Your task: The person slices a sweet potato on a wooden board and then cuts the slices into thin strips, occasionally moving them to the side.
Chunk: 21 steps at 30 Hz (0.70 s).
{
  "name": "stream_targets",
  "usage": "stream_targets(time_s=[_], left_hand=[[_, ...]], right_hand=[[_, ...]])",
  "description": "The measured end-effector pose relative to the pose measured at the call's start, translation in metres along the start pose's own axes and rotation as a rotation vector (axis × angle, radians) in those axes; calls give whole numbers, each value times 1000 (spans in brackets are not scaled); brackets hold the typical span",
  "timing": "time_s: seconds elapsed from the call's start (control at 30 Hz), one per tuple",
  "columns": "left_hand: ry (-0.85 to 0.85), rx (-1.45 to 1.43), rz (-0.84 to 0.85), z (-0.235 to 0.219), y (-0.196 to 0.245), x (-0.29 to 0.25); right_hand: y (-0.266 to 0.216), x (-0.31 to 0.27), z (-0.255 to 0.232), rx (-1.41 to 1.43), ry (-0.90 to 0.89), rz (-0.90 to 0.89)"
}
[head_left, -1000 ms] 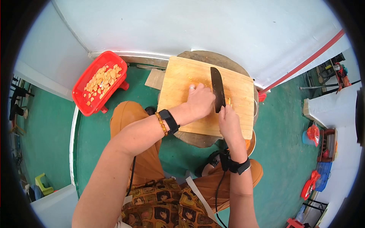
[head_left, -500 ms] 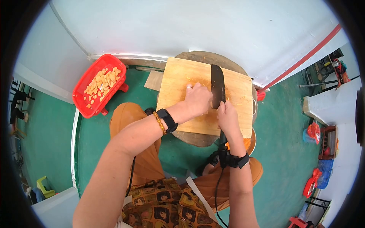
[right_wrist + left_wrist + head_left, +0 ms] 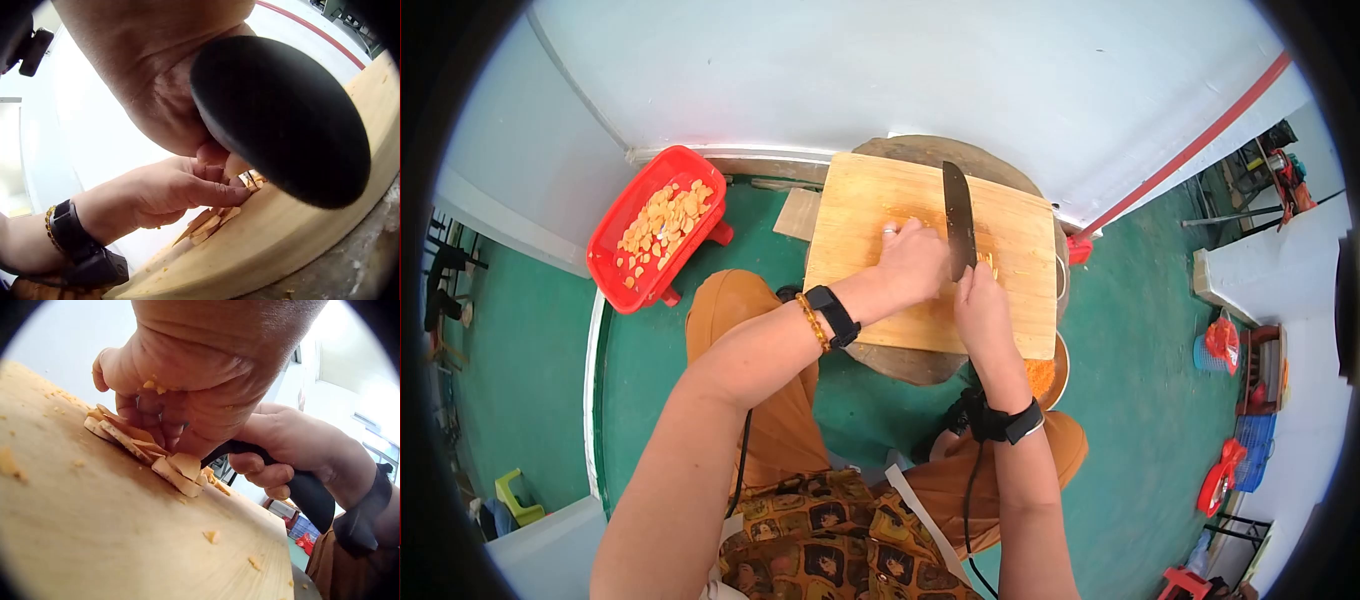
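My right hand point(image 3: 982, 305) grips the black handle of a broad dark kitchen knife point(image 3: 960, 220), whose blade points away from me across the wooden cutting board point(image 3: 1020, 310). Just left of the blade, my left hand point(image 3: 915, 265) holds down overlapping orange vegetable slices point(image 3: 128, 440) with curled fingers, its knuckles close to the knife. Pale, speckled edges show on the slices. Thin cut strips point(image 3: 988, 265) lie on the blade's right side. In the right wrist view, the rounded handle end point(image 3: 281, 119) hides much of the blade.
The board rests on a round wooden stump point(image 3: 920, 365). A bowl point(image 3: 1064, 368) of orange shreds point(image 3: 1040, 378) sits below its near right corner. To the left stands a red basket point(image 3: 683, 165) of orange slices. Crumbs dot the board; a white wall rises behind.
The knife and right hand have shifted slightly left, and the blade's tilt has varied. My left hand stays on the slices beside it. The whole head view has drifted a little.
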<state>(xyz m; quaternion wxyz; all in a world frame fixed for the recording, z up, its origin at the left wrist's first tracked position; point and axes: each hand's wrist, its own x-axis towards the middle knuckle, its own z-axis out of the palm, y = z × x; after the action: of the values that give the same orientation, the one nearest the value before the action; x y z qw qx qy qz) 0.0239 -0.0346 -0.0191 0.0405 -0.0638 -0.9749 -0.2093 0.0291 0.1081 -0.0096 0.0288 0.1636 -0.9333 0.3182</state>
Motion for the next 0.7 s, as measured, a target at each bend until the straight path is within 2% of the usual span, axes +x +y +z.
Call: stream_targets(time_s=[0.17,0.27,0.33,0.47,0.57,0.7], left_hand=[[-14,-26,2,-2,0,0],[1,-16,11,1,-2,0],[28,-26,28,2,-2,-2],[-31,-63,7,-5,1,-2],[-6,-36,12,-3,1,-2],[5,-37,-2,-1,3,-2]], right_hand=[[5,7,-3,32,-27,35],[17,10,2,259,-97,208],[16,9,-3,360,-97,258],[18,6,-2,264,20,149],[5,6,-19,323,-20,233],[5,0,-23,368,-43,146]])
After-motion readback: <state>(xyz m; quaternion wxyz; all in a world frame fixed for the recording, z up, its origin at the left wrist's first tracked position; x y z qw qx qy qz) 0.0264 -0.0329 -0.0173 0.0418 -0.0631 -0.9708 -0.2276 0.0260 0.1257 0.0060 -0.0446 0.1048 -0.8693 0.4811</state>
